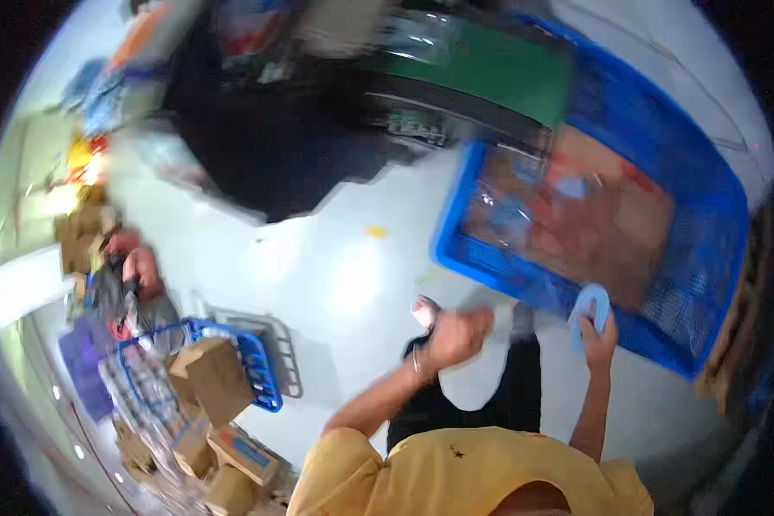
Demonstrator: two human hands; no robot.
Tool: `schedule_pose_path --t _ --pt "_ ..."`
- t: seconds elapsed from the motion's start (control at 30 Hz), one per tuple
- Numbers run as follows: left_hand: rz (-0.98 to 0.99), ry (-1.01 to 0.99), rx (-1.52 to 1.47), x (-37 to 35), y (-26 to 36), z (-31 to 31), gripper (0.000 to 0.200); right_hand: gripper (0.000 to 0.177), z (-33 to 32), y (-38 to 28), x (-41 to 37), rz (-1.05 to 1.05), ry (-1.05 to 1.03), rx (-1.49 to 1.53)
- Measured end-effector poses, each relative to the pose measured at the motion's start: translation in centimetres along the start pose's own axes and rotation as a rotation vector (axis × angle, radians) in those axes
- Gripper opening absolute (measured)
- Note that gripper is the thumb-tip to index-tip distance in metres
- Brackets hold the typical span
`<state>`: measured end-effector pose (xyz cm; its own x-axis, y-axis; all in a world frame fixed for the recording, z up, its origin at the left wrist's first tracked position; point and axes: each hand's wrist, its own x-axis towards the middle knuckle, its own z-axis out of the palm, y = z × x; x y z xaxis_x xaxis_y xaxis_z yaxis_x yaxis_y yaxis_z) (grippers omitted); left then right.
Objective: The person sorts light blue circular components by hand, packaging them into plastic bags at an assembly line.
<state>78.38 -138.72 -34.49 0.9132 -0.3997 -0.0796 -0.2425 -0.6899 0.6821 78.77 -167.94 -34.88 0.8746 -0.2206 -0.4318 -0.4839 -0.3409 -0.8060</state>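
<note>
My right hand (600, 342) is closed on a light blue oval ring (590, 310), held upright beside the near wall of a big blue plastic crate (525, 291). What kind of thing the ring is, I cannot make out. My left hand (460, 337) is curled into a fist above my dark trousers, to the left of the crate; motion blurs it. A faint greyish smear lies just right of the fist, and whatever the fingers hold is hidden. Inside the crate lie brown cardboard (606, 249) and clear, shiny plastic wrapping (506, 215).
A green-topped table or machine (507, 73) and a large dark shape (267, 138) stand ahead. On the left, a blue-framed cart (258, 365) sits among cardboard boxes (211, 378) and a purple bin (86, 365). A small yellow scrap (376, 232) lies on the pale floor.
</note>
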Motion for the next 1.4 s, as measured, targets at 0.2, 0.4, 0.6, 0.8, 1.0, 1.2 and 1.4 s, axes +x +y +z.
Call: schedule_pose_path --t 0.2,0.4,0.6,0.8,1.0,1.2,1.4 --pt "-0.148 -0.105 -1.000 -25.5 -0.5 -8.9 0.025 0.027 14.8 -10.2 -10.4 -0.112 -0.395 0.015" --pt "-0.699 -0.061 -1.049 -34.5 -3.4 -16.4 0.027 0.017 30.7 -21.7 -15.1 -0.414 -0.855 -0.097" --pt "-0.539 0.361 -1.383 -37.3 -12.2 -18.1 0.023 0.016 44.7 -29.2 -16.4 -0.550 -1.099 -0.090" --pt "-1.011 0.757 -1.201 -39.1 -28.6 -17.9 0.018 0.013 62.9 -36.1 -14.7 -0.392 -1.333 -0.021" --pt "-0.587 0.936 -1.268 -40.4 -32.9 -39.3 0.020 0.023 80.4 -48.7 -15.4 0.034 -1.739 0.324" --pt "-0.749 0.918 -1.162 -40.6 -45.6 -43.4 0.024 0.044 94.1 -57.0 -16.1 0.416 -2.039 0.431" --pt "-0.196 0.636 -2.565 -42.8 -61.3 -56.7 0.024 0.044 107.5 -61.0 -14.2 0.686 -1.900 0.492"
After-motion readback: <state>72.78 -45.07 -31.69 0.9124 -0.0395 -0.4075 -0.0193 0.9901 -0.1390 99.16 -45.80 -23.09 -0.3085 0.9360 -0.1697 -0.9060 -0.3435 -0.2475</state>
